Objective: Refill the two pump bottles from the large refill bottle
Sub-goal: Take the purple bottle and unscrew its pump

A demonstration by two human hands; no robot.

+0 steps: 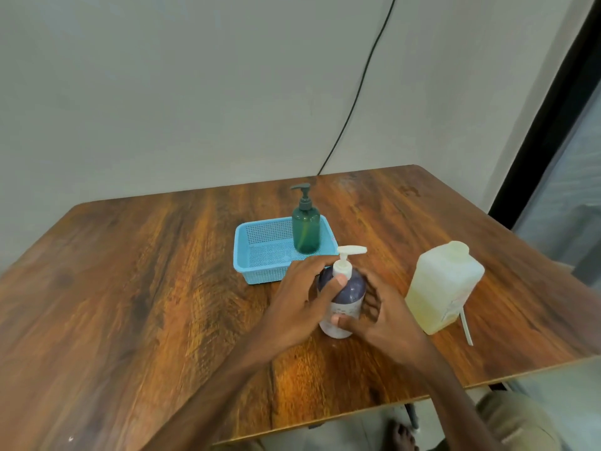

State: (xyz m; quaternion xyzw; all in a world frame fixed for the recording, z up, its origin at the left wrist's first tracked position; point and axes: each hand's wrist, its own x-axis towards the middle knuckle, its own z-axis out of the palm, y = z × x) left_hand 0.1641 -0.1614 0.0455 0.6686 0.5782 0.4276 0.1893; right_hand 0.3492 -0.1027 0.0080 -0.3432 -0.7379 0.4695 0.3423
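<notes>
The left hand (305, 297) pinches the white collar of the pump on the dark purple, round-shouldered plastic pump bottle (346, 296), thumb on the near side and fingers curled round behind the neck. The right hand (382, 317) grips the same bottle lower down, with its thumb pressed on the pale labelled part and its fingers wrapped round the right side. The bottle stands upright on the brown wood-grain table (146, 288) near the front edge, with its pump head in place and the spout pointing right. What is in it cannot be told.

Just behind it sits a shallow light-blue perforated plastic basket (247, 255). In the basket's right end stands a translucent dark green pump bottle (305, 232) with a grey pump. Its dip tube shows through the wall, but its fill level is unclear.

To the right, apart from the hands, stands the large translucent white squarish refill bottle (442, 288), with pale yellow liquid showing through its walls. A thin white tube (466, 327) lies on the table against its near corner.
</notes>
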